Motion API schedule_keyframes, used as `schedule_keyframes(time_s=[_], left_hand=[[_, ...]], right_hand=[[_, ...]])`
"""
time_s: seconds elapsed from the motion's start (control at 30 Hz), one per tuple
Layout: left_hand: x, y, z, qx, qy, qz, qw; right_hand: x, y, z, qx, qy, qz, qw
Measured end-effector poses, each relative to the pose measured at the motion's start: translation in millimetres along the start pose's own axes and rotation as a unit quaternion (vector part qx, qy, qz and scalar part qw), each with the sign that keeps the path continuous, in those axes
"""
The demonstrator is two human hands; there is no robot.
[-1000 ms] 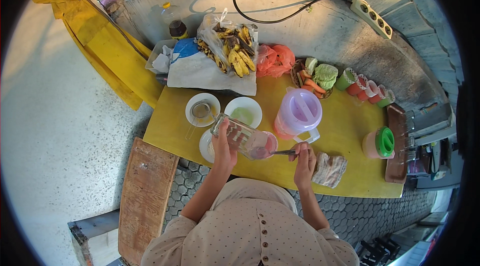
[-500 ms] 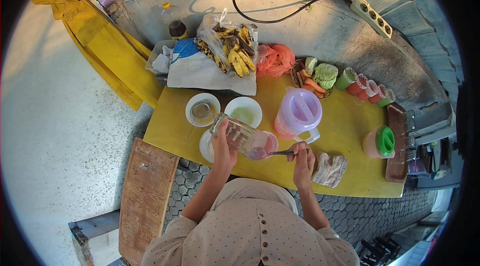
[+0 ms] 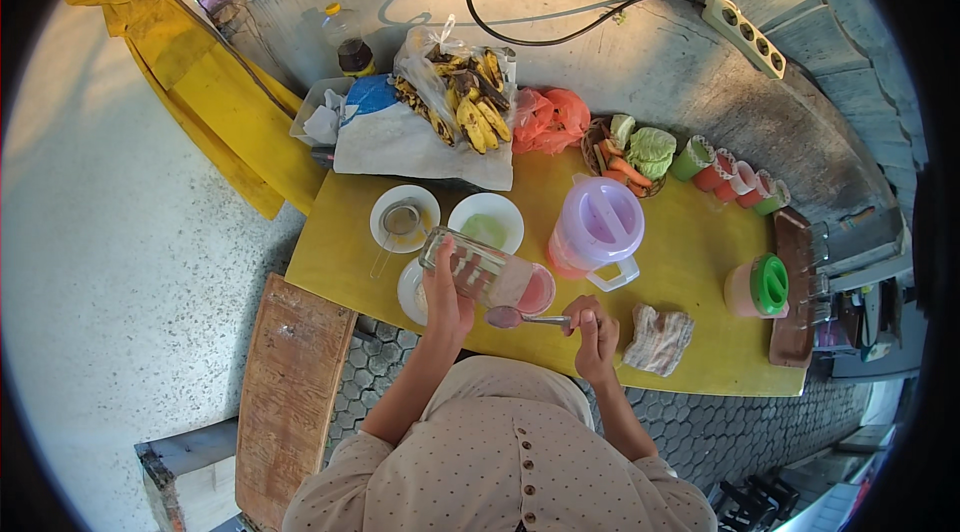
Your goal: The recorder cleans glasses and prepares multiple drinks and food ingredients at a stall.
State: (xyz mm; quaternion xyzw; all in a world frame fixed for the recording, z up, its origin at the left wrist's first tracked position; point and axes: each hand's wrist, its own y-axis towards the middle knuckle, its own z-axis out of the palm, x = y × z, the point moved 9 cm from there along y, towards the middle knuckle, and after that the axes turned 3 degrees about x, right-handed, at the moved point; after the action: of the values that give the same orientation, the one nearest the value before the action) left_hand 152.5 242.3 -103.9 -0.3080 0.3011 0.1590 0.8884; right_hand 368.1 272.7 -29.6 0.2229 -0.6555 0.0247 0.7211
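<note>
My left hand is wrapped around a clear glass, tipped on its side with its mouth to the right. Pinkish residue coats the glass near the mouth. Between the fingers of my right hand is the handle of a metal spoon. The spoon's bowl carries something pinkish and sits just outside and below the glass mouth. Partly hidden behind the glass is a pink container with pink contents. A white bowl with pale green contents stands beyond the glass.
A small strainer rests on another white bowl. A third white bowl is left of my left hand. A lilac-lidded pitcher, folded cloth and green-lidded jug stand right. Bananas and vegetables lie behind.
The spoon has come away from the glass mouth, down and toward me. My right hand has dropped slightly and shifted left. The glass has hardly moved.
</note>
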Motion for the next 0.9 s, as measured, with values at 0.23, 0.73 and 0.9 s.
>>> schedule_keyframes(time_s=[0.23,0.73,0.9], left_hand=[[-3.6,-0.2,-2.8,-0.007,0.01,0.019,1.0],[-3.9,-0.1,-4.8,-0.018,0.019,0.019,0.999],[-3.2,-0.5,-3.3,-0.013,0.013,0.016,1.0]], right_hand=[[-2.3,1.5,6.0,0.025,-0.031,0.036,0.999],[-1.4,-0.6,10.2,0.068,-0.116,-0.04,0.99],[3.1,1.2,-6.9,-0.05,-0.023,-0.024,0.998]])
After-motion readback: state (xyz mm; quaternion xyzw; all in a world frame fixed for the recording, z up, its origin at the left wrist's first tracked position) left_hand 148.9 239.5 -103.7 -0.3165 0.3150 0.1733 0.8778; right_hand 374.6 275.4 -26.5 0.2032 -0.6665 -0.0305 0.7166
